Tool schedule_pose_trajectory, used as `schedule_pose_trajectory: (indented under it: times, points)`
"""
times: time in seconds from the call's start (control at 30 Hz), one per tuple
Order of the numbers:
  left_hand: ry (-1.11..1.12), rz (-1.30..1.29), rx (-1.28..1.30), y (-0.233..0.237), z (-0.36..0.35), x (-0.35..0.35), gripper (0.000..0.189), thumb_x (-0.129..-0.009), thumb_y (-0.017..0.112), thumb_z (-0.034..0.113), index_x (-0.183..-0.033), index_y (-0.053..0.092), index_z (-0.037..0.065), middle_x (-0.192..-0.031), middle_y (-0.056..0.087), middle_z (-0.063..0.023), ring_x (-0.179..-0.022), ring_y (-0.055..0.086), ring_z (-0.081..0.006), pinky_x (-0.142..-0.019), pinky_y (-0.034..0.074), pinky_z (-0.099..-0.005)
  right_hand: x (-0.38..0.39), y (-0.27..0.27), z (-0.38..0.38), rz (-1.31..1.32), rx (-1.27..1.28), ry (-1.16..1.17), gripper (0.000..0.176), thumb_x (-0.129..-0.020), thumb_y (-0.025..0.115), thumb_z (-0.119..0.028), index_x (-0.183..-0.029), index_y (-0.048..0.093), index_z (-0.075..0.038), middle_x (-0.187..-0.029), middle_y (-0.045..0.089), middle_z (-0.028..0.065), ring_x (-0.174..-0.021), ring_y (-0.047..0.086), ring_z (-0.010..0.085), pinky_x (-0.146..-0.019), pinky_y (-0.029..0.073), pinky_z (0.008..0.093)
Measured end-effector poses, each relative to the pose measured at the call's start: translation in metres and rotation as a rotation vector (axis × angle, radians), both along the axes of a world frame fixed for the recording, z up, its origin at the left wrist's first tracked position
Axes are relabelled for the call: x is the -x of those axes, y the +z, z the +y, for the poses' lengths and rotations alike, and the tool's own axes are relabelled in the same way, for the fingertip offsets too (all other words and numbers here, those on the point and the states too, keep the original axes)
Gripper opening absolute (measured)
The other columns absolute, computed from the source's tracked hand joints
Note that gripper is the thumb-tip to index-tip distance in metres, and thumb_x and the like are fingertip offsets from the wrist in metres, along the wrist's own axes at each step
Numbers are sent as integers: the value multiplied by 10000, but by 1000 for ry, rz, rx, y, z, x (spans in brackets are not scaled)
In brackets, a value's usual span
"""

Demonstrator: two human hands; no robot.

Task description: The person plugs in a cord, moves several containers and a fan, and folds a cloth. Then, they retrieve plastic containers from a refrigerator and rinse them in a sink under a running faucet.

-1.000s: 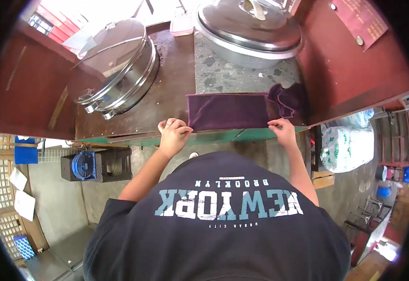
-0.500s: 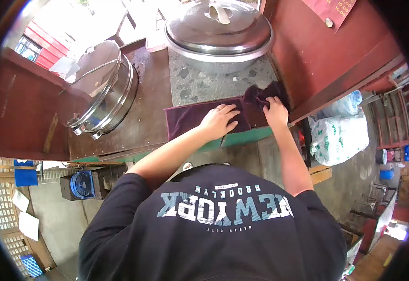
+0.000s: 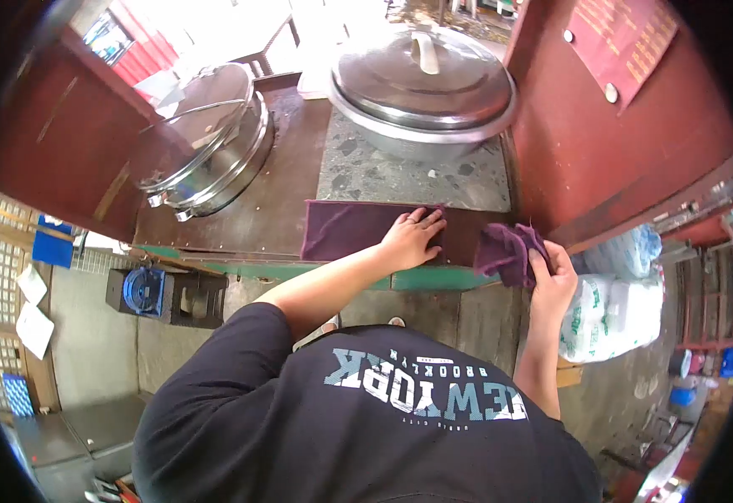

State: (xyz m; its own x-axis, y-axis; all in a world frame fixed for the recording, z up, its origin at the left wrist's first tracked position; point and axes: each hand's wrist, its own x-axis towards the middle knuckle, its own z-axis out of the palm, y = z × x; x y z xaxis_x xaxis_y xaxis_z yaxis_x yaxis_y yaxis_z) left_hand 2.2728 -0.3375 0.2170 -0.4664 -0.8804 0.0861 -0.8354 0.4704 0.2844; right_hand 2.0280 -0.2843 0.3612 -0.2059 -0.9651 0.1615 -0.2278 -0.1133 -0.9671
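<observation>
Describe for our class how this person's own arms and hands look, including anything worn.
The left hand and right hand are ungloved, and both forearms are uncovered. A black short-sleeved shirt covers the upper arms; it carries white and teal lettering, including NEW YORK and BROOKLYN.

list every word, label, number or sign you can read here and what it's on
"NEW YORK", large and upside down in the view, on the black shirt
"BROOKLYN", smaller and upside down, on the same shirt
Tiny lines above and below those words: too small to read surely
Pale writing on the pink sign on the right wall: too blurred to read
Green print on the white plastic bag: unreadable
</observation>
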Motion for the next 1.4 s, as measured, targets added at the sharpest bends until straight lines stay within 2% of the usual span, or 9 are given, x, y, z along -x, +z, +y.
schedule_pose_trajectory:
  times: [0.2, 0.33, 0.4, 0.47, 0.63, 0.93, 1.07, 1.2, 1.4]
  points:
    - [81, 91, 97, 1, 2, 11, 478, -832, 556, 417, -1213, 534, 129, -1389, 405, -77, -1219, 413, -273, -931, 377, -454, -24, 14, 15, 6, -59, 232, 162, -768, 648, 13, -924, 608, 24, -835, 609, 17, -773, 555, 84, -715, 453, 224]
    - [55, 722, 16, 43, 36, -22, 315, -912, 516, 313, -1083, 583, 57, -1082, 575, -100, -1074, 516, -243, -915, 391, -393, -76, 14, 28, -68, -181, 454, 166, -756, 651, 23, -916, 611, 38, -844, 630, 40, -769, 583, 96, -706, 475, 232]
    - [84, 1374, -421, 64, 78, -56, 356, -917, 524, 344, -1046, 590, 18, -1012, 585, -73, -1001, 537, -176, -891, 402, -335, -109, 1, 33, -60, -238, 597, 170, -750, 656, 16, -914, 621, 45, -859, 649, 62, -784, 604, 109, -719, 483, 238]
    - [32, 1418, -419, 82, 127, -99, 377, -904, 558, 352, -1042, 586, 2, -1003, 571, -46, -973, 521, -135, -875, 408, -319, -151, -2, 46, 7, -242, 758, 178, -747, 671, -4, -912, 631, 50, -858, 663, 89, -790, 630, 130, -721, 494, 249]
    - [364, 762, 21, 112, 270, -205, 449, -663, 803, 291, -1004, 604, 77, -1023, 598, -85, -993, 565, -246, -869, 446, -365, -277, -16, 108, 46, -237, 1194, 182, -754, 678, 15, -927, 626, 40, -876, 658, 99, -817, 639, 139, -735, 511, 262]
    - [982, 268, 376, 109, 567, -384, 172, -799, 666, 268, -773, 666, 97, -755, 633, -50, -777, 586, -234, -720, 417, -378, -538, -42, 316, 281, 63, 1759, 268, -700, 773, -140, -878, 647, 17, -817, 628, 65, -738, 587, 120, -671, 466, 259]
    - [1175, 385, 318, 108, 639, -463, 203, -861, 597, 244, -818, 637, 49, -718, 605, -96, -707, 576, -258, -682, 434, -371, -641, -63, 395, 169, -312, 1856, 249, -745, 749, -165, -882, 645, 15, -820, 652, 64, -739, 596, 110, -699, 487, 271]
    - [1356, 727, 236, 115, 678, -538, 296, -924, 528, 267, -798, 570, 3, -646, 546, -114, -590, 505, -175, -594, 430, -310, -734, -105, 455, 282, -3, 1838, 224, -728, 695, -127, -913, 650, -9, -922, 655, 92, -816, 615, 157, -735, 487, 301]
    - [1429, 819, 200, 152, 708, -659, 291, -925, 535, 260, -815, 554, -9, -635, 544, -72, -605, 459, -114, -576, 411, -292, -856, -127, 506, -17, -299, 2036, 331, -750, 652, -181, -1022, 586, -4, -912, 635, 107, -832, 612, 201, -740, 473, 320]
